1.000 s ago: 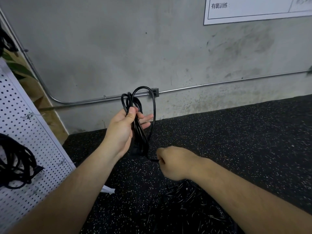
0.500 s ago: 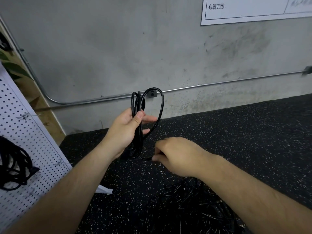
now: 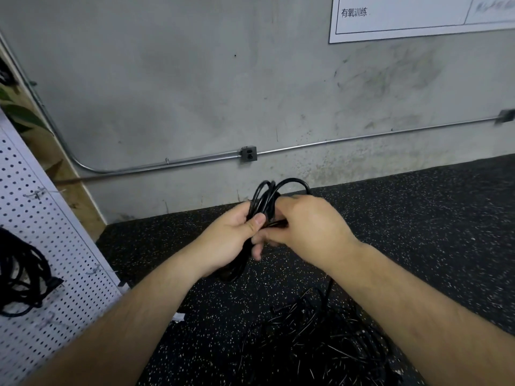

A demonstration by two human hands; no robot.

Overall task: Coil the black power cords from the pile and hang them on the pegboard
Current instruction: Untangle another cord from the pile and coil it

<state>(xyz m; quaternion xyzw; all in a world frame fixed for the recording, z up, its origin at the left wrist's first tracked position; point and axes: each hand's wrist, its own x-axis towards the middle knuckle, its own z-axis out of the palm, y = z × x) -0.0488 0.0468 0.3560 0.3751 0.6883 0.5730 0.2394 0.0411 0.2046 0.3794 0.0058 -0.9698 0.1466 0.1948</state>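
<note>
My left hand (image 3: 232,235) grips a coiled black power cord (image 3: 264,196), its loops sticking up above the fist and hanging below it. My right hand (image 3: 303,224) is curled around the same coil from the right, pressed against the left hand. A tail of the cord drops from under the right hand toward the pile of black cords (image 3: 320,338) on the floor below. The white pegboard (image 3: 50,246) leans at the left, and a coiled black cord (image 3: 22,277) hangs on it.
A grey concrete wall with a metal conduit (image 3: 167,164) and an outlet box (image 3: 248,154) stands behind. The floor is black speckled rubber (image 3: 418,218). Bare hooks (image 3: 37,194) stick out of the pegboard. A white sign (image 3: 418,15) is at upper right.
My right hand rose from below the coil and closed onto it beside the left hand. Both hands shifted right and lower in view, as the view itself shifted.
</note>
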